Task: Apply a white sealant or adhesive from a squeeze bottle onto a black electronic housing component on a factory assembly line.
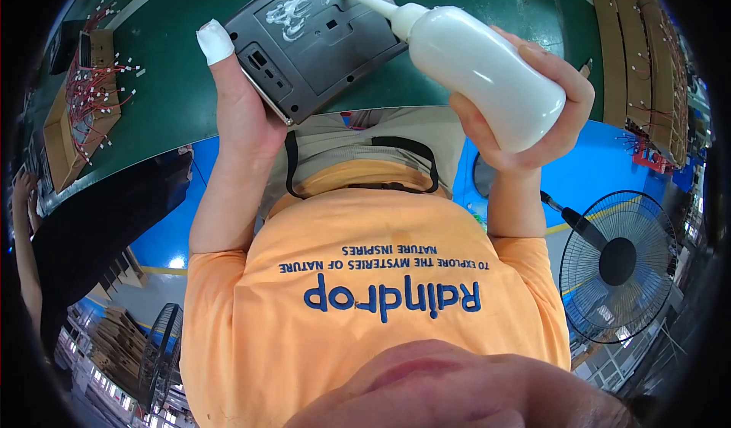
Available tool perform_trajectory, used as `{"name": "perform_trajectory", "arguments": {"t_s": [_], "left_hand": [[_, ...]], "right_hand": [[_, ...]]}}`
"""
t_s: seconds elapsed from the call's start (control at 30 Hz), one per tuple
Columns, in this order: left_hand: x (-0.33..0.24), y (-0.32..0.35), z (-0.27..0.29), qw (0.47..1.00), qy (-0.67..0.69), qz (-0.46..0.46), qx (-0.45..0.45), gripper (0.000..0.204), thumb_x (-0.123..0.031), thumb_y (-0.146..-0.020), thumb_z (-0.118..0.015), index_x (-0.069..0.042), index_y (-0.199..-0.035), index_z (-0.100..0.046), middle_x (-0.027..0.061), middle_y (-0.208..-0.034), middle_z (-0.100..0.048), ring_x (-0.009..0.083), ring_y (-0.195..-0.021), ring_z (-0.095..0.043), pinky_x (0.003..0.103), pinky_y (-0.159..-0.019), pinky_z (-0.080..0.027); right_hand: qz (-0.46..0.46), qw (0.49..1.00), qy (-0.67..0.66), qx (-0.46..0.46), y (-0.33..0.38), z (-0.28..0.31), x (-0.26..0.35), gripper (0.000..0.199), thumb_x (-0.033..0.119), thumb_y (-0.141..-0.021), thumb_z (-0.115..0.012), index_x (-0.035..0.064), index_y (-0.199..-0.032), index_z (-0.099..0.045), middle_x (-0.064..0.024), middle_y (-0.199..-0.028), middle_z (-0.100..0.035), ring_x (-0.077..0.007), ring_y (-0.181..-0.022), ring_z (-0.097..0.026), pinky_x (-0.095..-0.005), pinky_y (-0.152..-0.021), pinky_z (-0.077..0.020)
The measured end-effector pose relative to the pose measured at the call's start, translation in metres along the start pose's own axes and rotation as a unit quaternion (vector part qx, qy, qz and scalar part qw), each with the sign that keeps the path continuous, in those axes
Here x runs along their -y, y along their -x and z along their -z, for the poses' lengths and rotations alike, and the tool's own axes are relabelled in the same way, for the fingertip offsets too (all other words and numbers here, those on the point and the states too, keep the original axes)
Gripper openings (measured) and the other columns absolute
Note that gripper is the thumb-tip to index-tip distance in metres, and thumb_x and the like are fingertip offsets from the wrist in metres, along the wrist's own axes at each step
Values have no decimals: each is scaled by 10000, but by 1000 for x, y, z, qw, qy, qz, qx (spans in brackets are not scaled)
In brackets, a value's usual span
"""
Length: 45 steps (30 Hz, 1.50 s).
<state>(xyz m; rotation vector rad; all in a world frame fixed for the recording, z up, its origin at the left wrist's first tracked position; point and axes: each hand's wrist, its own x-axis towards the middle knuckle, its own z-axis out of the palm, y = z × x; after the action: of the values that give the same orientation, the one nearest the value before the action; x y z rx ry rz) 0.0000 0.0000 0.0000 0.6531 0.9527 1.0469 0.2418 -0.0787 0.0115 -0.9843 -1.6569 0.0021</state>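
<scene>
The right hand (544, 116) curls around a squeeze bottle (487, 70) at 1 o'clock, fingers closed about its body, while the left hand (247, 108), thumb raised along the edge and other fingers hidden, grips a dark gray housing (327, 74) between 11 and 12 o'clock. Both are held over a green tabletop (167, 39) in a workshop with a glossy blue floor (164, 230). Open-topped cardboard boxes frame the table: a left box (65, 135) with red wires between 9 and 10 o'clock, a right box (628, 55) at 2. A black fan (617, 260) stands between 3 and 4; a person in dark clothing (99, 222) is at 9.

The bottle is smooth, white and rounded, its slender nozzle (369, 3) pointing toward 11 at a glossy, uneven white smear (304, 9) on the matte plastic. A white wrap (215, 42) covers the left thumb's tip. The housing's lowest corner, toward 11, reaches the table's near edge in view; green surface stretches between the left thumb and the left box.
</scene>
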Motion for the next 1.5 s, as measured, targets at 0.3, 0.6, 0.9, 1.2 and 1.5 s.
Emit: {"name": "perform_trajectory", "arguments": {"t_s": [0.3, 0.6, 0.9, 1.2, 1.5], "left_hand": [[0, 1, 1, 1000, -3, -6, -17, 801, -727, -870, -407, -46, -1282, -505, 86, -1215, -584, 197, -1097, -578, 343, -924, -489], [1, 3, -1, 1000, -8, 2, -20, 810, -727, -870, -403, -43, -1294, -495, 96, -1229, -583, 209, -1121, -577, 348, -934, -488], [1, -2, 2, 1000, 11, 8, -17, 821, -733, -866, -402, -42, -1300, -489, 94, -1229, -579, 207, -1113, -574, 349, -934, -489], [3, 0, 1, 1000, 12, -2, -21, 803, -720, -875, -406, -48, -1306, -488, 90, -1230, -579, 199, -1117, -572, 345, -938, -485], [2, -1, 0, 1000, 13, 7, -23, 806, -729, -866, -414, -53, -1299, -492, 81, -1220, -583, 197, -1106, -573, 342, -931, -484]], "right_hand": [[20, 999, 24, -21, -4, -5, -3, 764, 122, -592, -912, -3, -1189, -452, -181, -1072, -621, -252, -900, -682, -269, -719, -572], [14, 999, 38, -5, -7, -1, 1, 739, 139, -599, -910, -10, -1171, -466, -175, -1068, -631, -240, -875, -682, -258, -703, -565], [-1, 1000, 31, 0, -1, 2, 8, 748, 133, -592, -914, -8, -1171, -463, -178, -1053, -629, -249, -901, -683, -270, -722, -568], [-24, 999, 39, 25, 1, 2, 13, 728, 142, -654, -871, 13, -1199, -407, -221, -1088, -614, -323, -1001, -658, -353, -830, -564], [-28, 998, 49, 39, 7, 2, 21, 727, 139, -657, -867, 17, -1201, -399, -229, -1073, -623, -304, -981, -662, -341, -819, -550]]}}
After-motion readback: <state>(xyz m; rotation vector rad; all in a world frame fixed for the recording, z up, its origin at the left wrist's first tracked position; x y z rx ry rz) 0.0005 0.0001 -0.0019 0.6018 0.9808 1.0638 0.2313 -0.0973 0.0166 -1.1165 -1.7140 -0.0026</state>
